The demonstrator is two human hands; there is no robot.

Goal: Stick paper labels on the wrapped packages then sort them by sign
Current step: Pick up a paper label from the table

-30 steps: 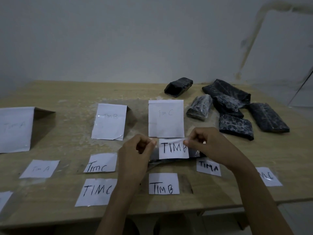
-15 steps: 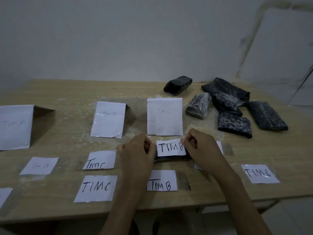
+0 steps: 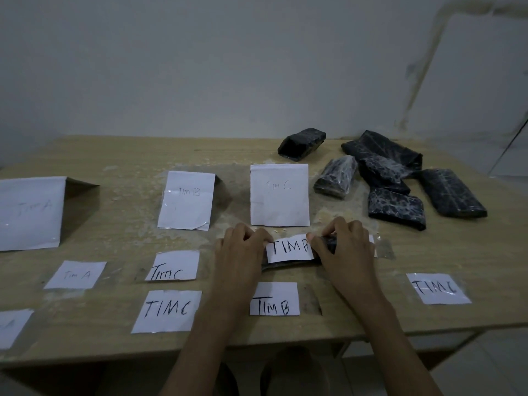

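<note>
While both hands press down at the table's [image 3: 357, 315] front middle, a dark wrapped package [image 3: 288, 263] lies flat under a white "TIM B" label [image 3: 290, 248]. Left hand [image 3: 238, 252] is curled narrow, fingertips [image 3: 264, 238] on the label's left edge, covering that end of the package. Right hand [image 3: 344, 247] also curled narrow, thumb and fingers closed on the label's right edge and the package end beneath it. Cannot tell if the label is fully stuck down.

Landmark: the held package. Just behind it stands the folded "Tim C" sign [image 3: 280, 202]; behind-left stands the "Tim B" sign [image 3: 185, 200]; far left stands the "Tim A" sign [image 3: 31, 212], partly cut off by the frame.

Loose labels flat on the table: a "TIM B" one [image 3: 275, 299] just in front of the package, two "TIM C" ones to its left [image 3: 173, 265] and front-left [image 3: 167, 311], a "Tim A" one [image 3: 75, 274] further left, another "TIM C" one [image 3: 437, 288] to the front-right. One more slip [image 3: 13, 327] at the far left edge, writing unreadable.

Behind-right of the package, a cluster of five dark unlabelled packages [image 3: 395, 208], some touching or overlapping. One more dark package [image 3: 303, 143] sits apart from them, near the table's back edge.
</note>
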